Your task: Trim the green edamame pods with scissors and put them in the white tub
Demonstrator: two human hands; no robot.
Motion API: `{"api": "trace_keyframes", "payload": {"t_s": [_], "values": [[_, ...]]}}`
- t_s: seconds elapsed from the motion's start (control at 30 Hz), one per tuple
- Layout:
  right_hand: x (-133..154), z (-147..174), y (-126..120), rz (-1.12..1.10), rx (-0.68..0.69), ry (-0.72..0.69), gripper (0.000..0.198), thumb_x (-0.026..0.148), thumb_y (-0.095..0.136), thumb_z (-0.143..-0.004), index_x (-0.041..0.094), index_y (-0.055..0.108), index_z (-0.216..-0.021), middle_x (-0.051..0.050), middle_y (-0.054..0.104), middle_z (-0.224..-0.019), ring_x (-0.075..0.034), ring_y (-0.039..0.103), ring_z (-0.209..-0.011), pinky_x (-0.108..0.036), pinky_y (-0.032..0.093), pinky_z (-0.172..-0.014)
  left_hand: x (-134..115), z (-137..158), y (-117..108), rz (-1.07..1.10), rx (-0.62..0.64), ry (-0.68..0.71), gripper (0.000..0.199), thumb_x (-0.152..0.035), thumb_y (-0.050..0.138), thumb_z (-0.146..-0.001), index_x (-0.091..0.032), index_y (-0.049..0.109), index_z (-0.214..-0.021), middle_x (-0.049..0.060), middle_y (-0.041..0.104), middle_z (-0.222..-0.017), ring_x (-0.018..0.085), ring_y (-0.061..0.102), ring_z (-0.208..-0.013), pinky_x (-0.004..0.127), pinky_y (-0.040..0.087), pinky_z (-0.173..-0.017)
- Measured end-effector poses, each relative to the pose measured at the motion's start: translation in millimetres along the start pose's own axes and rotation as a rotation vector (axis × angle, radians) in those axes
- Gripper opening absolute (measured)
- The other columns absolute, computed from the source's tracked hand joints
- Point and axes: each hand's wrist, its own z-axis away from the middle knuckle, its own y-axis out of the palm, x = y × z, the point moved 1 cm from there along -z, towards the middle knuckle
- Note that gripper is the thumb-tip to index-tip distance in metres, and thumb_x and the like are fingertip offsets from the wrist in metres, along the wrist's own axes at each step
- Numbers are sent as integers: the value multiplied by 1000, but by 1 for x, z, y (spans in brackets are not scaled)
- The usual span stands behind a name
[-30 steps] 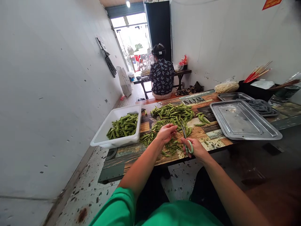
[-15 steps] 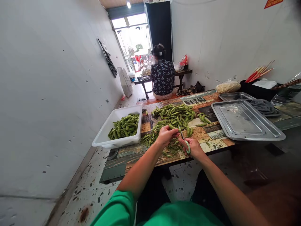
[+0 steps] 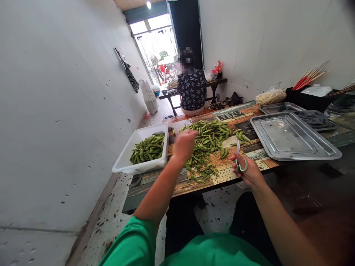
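My right hand (image 3: 251, 173) is closed round the light green handles of a pair of scissors (image 3: 239, 162), whose blades point away from me over the table's front part. Smeared by motion, my left hand (image 3: 185, 145) is above the left side of a heap of green edamame pods (image 3: 212, 129); whether it holds anything I cannot make out. Trimmed bits and small pods (image 3: 203, 171) lie scattered at the heap's near side. To the left, a white plastic tub (image 3: 120, 164) holds many edamame pods (image 3: 149, 147).
Metal trays (image 3: 294, 138) lie on the right of the patchwork wooden table (image 3: 177, 186), one with a grey cloth (image 3: 314, 119). Behind them are a black box of skewers (image 3: 298, 96) and a bagged bundle (image 3: 270, 96). A person (image 3: 192, 88) sits ahead at another table.
My left hand has moved left and up, away from the scissors. My right hand has drawn to the right with the scissors, which now point away from me.
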Motion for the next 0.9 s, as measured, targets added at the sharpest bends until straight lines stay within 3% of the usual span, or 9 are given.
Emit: {"api": "trace_keyframes", "payload": {"t_s": [0.07, 0.13, 0.23, 0.33, 0.47, 0.6, 0.7, 0.9], "values": [[-1, 1, 1, 13, 14, 2, 42, 54, 71, -67, 15, 59, -77, 3, 52, -49, -8, 49, -38, -15, 30, -28, -16, 1, 55, 210, 212, 188, 23, -3, 57, -68, -23, 67, -73, 7, 64, -100, 23, 49, -110, 35, 27, -103], [-1, 2, 1, 32, 9, -2, 42, 55, 70, -67, 15, 58, -75, 3, 52, -48, -8, 49, -37, -15, 29, -27, -22, -1, 97, 288, 334, 312, 22, 0, 60, -65, -22, 63, -62, 6, 64, -97, 23, 47, -114, 35, 21, -106], [-2, 4, -1, 69, 17, -6, 44, 57, 69, -67, 15, 58, -75, 4, 52, -46, -8, 49, -36, -15, 27, -26, -19, -11, 124, 282, 434, 328, 24, 1, 60, -63, -20, 58, -53, 5, 63, -78, 22, 50, -107, 35, 24, -104], [-5, 8, -4, 149, 95, 22, 44, 57, 68, -67, 15, 58, -76, 3, 54, -46, -9, 51, -36, -15, 28, -26, -18, -21, 119, 260, 480, 255, 20, -4, 66, -61, -21, 59, -53, 2, 56, -60, 19, 54, -85, 31, 33, -94], [-7, 17, -1, 257, 183, 73, 40, 52, 71, -67, 16, 56, -73, 2, 57, -49, -10, 54, -38, -15, 31, -25, -22, -14, 93, 219, 383, 81, 5, -21, 69, -65, -20, 65, -64, 1, 58, -59, 14, 51, -65, 25, 39, -73], [-8, 20, 6, 286, 258, 145, 40, 52, 69, -69, 15, 57, -75, 2, 56, -48, -10, 54, -37, -14, 30, -24, -15, 8, 77, 306, 379, -160, 15, -29, 64, -71, -15, 64, -67, 2, 62, -59, 10, 51, -53, 22, 37, -55], [-8, 16, 11, 276, 294, 168, 41, 54, 65, -73, 14, 58, -78, 1, 57, -49, -10, 54, -36, -15, 31, -24, -8, 20, 73, 443, 406, -256, 19, -32, 65, -71, -14, 63, -66, 3, 63, -57, 9, 52, -51, 20, 37, -51], [-4, 8, 22, 210, 285, 137, 43, 57, 63, -74, 14, 58, -76, 1, 57, -48, -11, 55, -38, -15, 33, -24, -11, 36, 69, 532, 452, -308, 20, -31, 66, -69, -13, 61, -63, 5, 64, -58, 9, 54, -49, 21, 39, -51]]}}
